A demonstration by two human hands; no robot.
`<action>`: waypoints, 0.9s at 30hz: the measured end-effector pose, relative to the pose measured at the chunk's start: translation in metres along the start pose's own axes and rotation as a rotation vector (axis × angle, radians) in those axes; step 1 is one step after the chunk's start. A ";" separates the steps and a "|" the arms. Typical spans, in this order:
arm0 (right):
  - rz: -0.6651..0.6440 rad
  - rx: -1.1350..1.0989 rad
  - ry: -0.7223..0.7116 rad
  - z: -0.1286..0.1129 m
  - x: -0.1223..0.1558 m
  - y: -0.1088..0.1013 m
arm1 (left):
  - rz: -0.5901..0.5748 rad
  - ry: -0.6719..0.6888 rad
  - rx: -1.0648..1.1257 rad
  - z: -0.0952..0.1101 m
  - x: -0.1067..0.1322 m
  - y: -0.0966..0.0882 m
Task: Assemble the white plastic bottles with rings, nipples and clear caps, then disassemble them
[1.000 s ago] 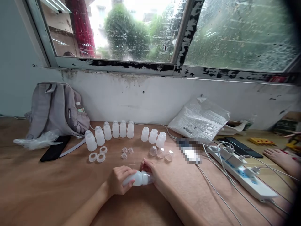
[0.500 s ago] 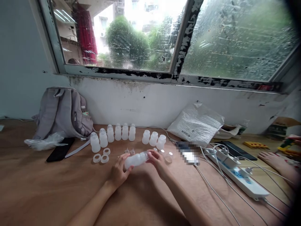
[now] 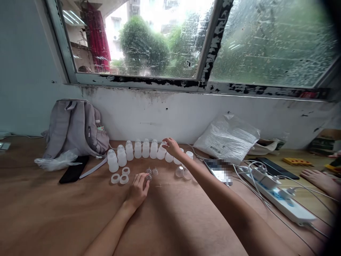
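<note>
My right hand (image 3: 172,147) reaches to the back row, its fingers curled around the top of a frosted white baby bottle (image 3: 161,153). Several similar bottles with covered tops (image 3: 137,150) stand upright to its left. Open-necked bottles (image 3: 168,157) stand to its right, partly behind my forearm. Nearer to me, my left hand (image 3: 137,189) has its thumb and fingertips closed on a small clear nipple (image 3: 149,177) at the table surface. Two more clear nipples (image 3: 155,171) sit just beyond it. White collar rings (image 3: 124,179) lie left of that hand. Dome caps (image 3: 179,172) rest below my right forearm.
A grey backpack (image 3: 77,128), a plastic bag (image 3: 57,160) and a black phone-like slab (image 3: 74,170) are at left. At right are a silvery plastic mailer (image 3: 226,138), a phone (image 3: 218,172), a cabled power strip (image 3: 290,209) and another person's hand (image 3: 319,182).
The bottle that both hands held over the table now stands in the back row under my right hand. My left hand has let go of it and moved to a nipple.
</note>
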State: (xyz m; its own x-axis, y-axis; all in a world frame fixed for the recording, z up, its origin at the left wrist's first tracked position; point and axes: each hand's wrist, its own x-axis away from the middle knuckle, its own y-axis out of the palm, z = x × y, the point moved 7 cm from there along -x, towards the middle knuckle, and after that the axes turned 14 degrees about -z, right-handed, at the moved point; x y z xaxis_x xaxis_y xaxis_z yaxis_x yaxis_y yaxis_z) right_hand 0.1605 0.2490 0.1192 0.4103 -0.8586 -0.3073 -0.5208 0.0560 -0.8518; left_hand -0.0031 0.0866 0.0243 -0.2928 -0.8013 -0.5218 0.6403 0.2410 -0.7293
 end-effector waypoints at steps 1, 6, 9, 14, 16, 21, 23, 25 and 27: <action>-0.013 0.014 0.006 0.003 -0.007 0.005 | -0.003 0.000 -0.006 0.001 0.000 -0.001; -0.058 0.065 0.021 0.017 -0.025 0.019 | -0.017 -0.013 -0.037 0.000 -0.001 -0.003; -0.067 0.079 0.014 0.020 -0.028 0.020 | -0.046 -0.038 -0.062 -0.004 -0.002 -0.001; -0.044 0.093 -0.018 0.012 -0.021 0.013 | -0.059 -0.094 -0.185 -0.016 -0.003 -0.003; -0.009 0.091 -0.044 0.003 -0.009 0.010 | -0.055 -0.129 -0.256 -0.023 -0.003 -0.007; -0.014 0.043 -0.092 -0.014 0.042 0.036 | -0.038 -0.256 -0.406 -0.041 0.001 -0.014; -0.061 0.014 -0.079 -0.014 0.064 0.060 | -0.061 -0.265 -0.397 -0.044 0.001 -0.011; -0.088 -0.005 -0.054 -0.012 0.082 0.084 | -0.096 -0.232 -0.351 -0.041 0.001 -0.005; -0.101 -0.025 -0.032 -0.010 0.094 0.102 | -0.131 -0.168 -0.280 -0.033 0.000 -0.001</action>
State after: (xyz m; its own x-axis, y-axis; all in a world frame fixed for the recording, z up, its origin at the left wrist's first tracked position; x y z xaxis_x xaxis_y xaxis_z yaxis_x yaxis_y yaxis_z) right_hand 0.1389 0.1688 0.0077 0.4849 -0.8426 -0.2344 -0.4941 -0.0428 -0.8683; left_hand -0.0272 0.1049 0.0106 -0.2236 -0.9087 -0.3525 0.3784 0.2523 -0.8906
